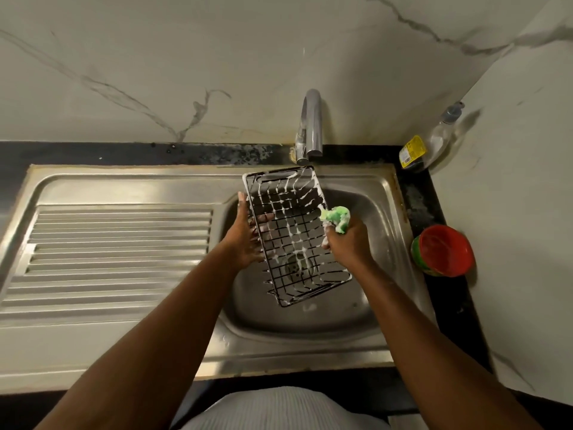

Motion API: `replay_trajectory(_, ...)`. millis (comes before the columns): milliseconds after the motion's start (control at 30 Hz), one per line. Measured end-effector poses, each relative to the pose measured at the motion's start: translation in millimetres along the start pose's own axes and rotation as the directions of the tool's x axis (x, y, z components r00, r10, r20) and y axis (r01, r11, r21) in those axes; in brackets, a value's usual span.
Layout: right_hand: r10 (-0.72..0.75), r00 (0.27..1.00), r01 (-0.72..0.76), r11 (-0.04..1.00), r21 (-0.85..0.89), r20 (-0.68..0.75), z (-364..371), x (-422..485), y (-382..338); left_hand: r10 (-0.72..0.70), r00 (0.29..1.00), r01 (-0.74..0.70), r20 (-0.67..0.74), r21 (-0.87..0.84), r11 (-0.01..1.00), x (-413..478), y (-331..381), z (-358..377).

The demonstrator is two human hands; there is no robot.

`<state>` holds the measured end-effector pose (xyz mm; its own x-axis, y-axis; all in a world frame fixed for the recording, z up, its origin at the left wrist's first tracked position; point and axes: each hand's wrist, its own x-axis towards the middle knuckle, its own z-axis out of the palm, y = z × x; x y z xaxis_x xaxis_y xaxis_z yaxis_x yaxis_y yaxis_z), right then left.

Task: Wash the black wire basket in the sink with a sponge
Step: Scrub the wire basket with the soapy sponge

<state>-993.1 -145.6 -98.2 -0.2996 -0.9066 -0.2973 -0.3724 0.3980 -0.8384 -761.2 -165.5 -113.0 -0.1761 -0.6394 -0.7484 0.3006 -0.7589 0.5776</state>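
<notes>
Black wire basket [297, 231] is held tilted over the bowl of the sink [310, 324], far end up near the faucet [311, 125], near end low above the drain [294, 267]. White suds streak the far half of the wires; the near half looks mostly bare. Left hand [248, 242] grips the basket's left long rim, thumb outside and fingers showing through the mesh from behind. Right hand [348, 243] is closed tight around a green sponge [336, 218], which sits at the right rim. Cannot tell if water is running.

Risks, as judgement:
- Soapy wire in a one-hand grip could slip, so the basket drops and clangs into the bowl.
- Scrubbing pressure on the right rim could twist it out of the left fingers.
- The sponge could snag on wire ends and tear or pull free.
- The near half may get missed, since the foam is uneven.
- The raised far end is just beside the spout and could knock it.
- A wide right elbow swing could bump the red tub [444, 251] on the counter edge.

Counts:
- basket: one
- sponge: one
- hands: two
- faucet: one
- sink bowl: one
- ribbed drainboard [117, 249]: one
- drain: one
- red tub: one
- clear bottle [434, 144] with yellow label, in the corner: one
</notes>
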Motion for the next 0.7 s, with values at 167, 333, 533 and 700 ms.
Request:
replay_trajectory(167,-0.029,0.999,0.027,0.997,-0.066,-0.031,-2.8,3.8,-6.0,0.123,0.992,-0.121,-0.02,0.09,0.989,-7.6,-8.7,15.3)
replay_trajectory(333,-0.045,0.999,0.044,0.972,-0.232,0.002,-3.2,0.7,-11.3,0.193,0.972,-0.175,-0.133,0.132,0.976,3.7,-19.6,16.8)
replay_trajectory(533,-0.645,0.761,0.452,0.605,-0.655,-0.071,-3.9,-15.4,-26.3,0.27,0.944,-0.26,-0.192,0.076,0.963,1.9,-13.3,20.4)
replay_trajectory(700,-0.557,0.811,0.525,0.558,-0.642,0.179,42.8,-21.5,-42.3,0.216,0.97,-0.202,-0.107,0.131,0.971,2.0,-13.8,32.1)
